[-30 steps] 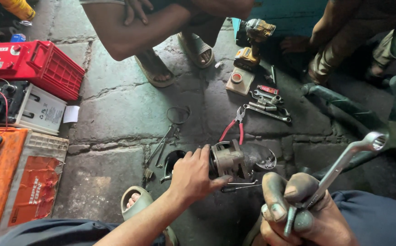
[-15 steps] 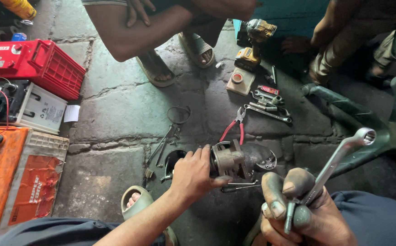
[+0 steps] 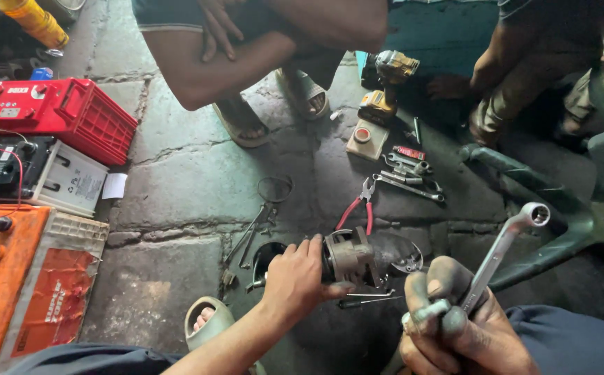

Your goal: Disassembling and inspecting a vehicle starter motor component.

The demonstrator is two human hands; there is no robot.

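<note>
Two hands, left hand (image 3: pixel 295 278) half hiding motor housing (image 3: pixel 350 255), right hand (image 3: pixel 455 326) gripping spanner (image 3: pixel 503 243)

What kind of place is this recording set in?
Probably a roadside repair workshop, working on the stone floor: batteries at one side, pliers and spanners lying loose, a cordless drill, and a metal motor part under the left hand.

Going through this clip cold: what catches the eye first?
Low in the middle, the left hand grips a grey metal motor part on the stone floor. Beside it, the greasy right hand holds a ring spanner tilted upward. At far left lie a red battery and an orange battery.
</note>
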